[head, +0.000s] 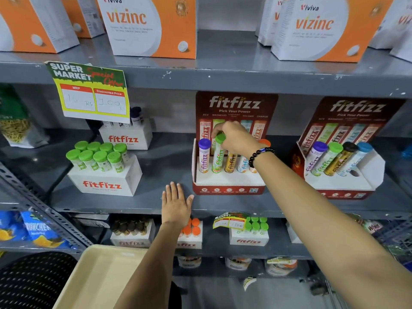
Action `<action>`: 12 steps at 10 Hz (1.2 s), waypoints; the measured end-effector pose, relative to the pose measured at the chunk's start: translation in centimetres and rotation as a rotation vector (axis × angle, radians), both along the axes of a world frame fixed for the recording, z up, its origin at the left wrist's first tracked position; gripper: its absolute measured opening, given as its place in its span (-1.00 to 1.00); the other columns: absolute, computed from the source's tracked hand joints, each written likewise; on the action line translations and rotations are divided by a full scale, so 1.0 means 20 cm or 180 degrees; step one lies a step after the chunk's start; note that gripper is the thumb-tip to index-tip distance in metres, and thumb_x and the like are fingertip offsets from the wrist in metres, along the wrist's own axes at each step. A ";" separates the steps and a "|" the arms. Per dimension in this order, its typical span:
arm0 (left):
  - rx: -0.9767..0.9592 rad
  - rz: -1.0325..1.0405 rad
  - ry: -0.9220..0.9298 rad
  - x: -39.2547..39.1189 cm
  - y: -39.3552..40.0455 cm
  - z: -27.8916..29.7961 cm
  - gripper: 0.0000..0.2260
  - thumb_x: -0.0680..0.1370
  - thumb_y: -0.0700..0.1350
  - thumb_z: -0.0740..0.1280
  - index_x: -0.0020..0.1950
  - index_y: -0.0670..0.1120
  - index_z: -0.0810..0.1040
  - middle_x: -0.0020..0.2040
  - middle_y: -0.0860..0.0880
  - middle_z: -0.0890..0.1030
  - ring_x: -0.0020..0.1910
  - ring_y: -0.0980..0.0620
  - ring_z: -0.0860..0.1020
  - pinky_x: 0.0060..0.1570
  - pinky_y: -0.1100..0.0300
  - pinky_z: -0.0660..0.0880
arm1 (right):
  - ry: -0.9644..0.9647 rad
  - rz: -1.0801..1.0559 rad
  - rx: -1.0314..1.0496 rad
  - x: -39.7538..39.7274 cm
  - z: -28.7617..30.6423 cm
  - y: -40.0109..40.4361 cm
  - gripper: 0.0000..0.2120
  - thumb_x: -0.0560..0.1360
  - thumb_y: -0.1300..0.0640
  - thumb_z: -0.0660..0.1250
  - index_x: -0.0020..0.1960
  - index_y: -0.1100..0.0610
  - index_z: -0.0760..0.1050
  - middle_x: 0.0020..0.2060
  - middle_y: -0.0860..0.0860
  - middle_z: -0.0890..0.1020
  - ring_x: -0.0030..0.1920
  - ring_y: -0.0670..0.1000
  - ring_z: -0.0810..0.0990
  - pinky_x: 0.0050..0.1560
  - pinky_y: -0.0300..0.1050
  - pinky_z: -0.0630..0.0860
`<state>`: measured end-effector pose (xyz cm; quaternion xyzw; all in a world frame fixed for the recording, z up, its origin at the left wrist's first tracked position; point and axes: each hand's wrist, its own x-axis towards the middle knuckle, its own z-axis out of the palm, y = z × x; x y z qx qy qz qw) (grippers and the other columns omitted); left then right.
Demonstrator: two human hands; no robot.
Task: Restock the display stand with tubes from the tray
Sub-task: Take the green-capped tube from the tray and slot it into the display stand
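Note:
A red fitfizz display stand (229,189) sits on the middle grey shelf. Tubes stand in it side by side: a purple-capped tube (204,156), a green-capped tube (218,160), a gold tube (231,162), a light blue tube (242,164) and an orange-capped one mostly hidden behind my wrist. My right hand (234,138) pinches the cap of the green-capped tube, which stands in its slot. My left hand (176,205) rests flat and open on the shelf edge, left of the stand. The beige tray (98,277) lies below my left forearm; no tubes show on its visible part.
A white fitfizz box of several green-capped tubes (100,160) stands on the left of the shelf. A second red fitfizz stand (343,166) is at the right. Vizinc boxes (151,25) fill the shelf above. More fitfizz boxes (249,233) sit on the shelf below.

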<state>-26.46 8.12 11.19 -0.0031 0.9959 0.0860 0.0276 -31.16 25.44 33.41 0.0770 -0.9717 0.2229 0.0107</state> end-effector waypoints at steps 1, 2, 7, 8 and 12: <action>-0.0015 0.0000 0.0008 0.00 0.00 0.00 -0.41 0.58 0.17 -0.22 0.49 -0.16 -0.20 0.54 -0.18 -0.15 0.50 -0.14 -0.18 0.45 0.03 -0.22 | 0.0017 0.0007 0.0028 0.00 -0.02 -0.01 -0.57 0.43 0.49 0.25 0.13 0.07 0.55 0.29 0.12 0.48 0.19 0.14 0.51 -0.04 -0.15 0.45; -0.0009 -0.0012 -0.0024 -0.01 -0.01 -0.01 -0.42 0.59 0.16 -0.21 0.49 -0.16 -0.19 0.54 -0.18 -0.14 0.50 -0.15 -0.18 0.45 0.02 -0.22 | 0.0009 0.0158 0.0231 0.00 -0.05 -0.01 -0.48 0.40 0.52 0.23 0.23 0.07 0.49 0.30 0.12 0.49 0.18 0.14 0.52 0.00 -0.12 0.49; 0.0039 -0.0051 -0.0143 -0.03 -0.02 -0.01 -0.40 0.58 0.19 -0.19 0.49 -0.15 -0.20 0.54 -0.18 -0.16 0.50 -0.15 -0.20 0.43 0.02 -0.22 | -0.0025 0.0085 0.0173 0.00 -0.10 0.00 -0.43 0.43 0.44 0.28 0.37 0.07 0.36 0.31 0.16 0.47 0.11 0.14 0.54 0.11 0.01 0.53; 0.0181 -0.0086 -0.0141 -0.01 -0.04 0.01 -0.40 0.59 0.19 -0.16 0.49 -0.15 -0.18 0.54 -0.16 -0.14 0.50 -0.14 -0.19 0.42 0.04 -0.22 | -0.0017 0.0118 0.0166 0.02 -0.11 0.00 -0.39 0.43 0.39 0.33 0.41 0.07 0.29 0.34 0.15 0.45 0.24 0.17 0.49 0.22 0.07 0.52; 0.0799 0.0642 0.0632 0.56 -0.28 -0.05 -0.37 0.57 0.14 -0.11 0.44 -0.31 0.13 0.46 -0.32 0.17 0.45 -0.29 0.12 0.43 -0.11 0.04 | 0.1430 0.1480 -0.0347 0.30 -0.35 -0.43 -0.65 0.51 0.25 0.26 0.29 0.20 0.47 0.28 0.14 0.54 0.27 0.11 0.51 0.32 0.01 0.41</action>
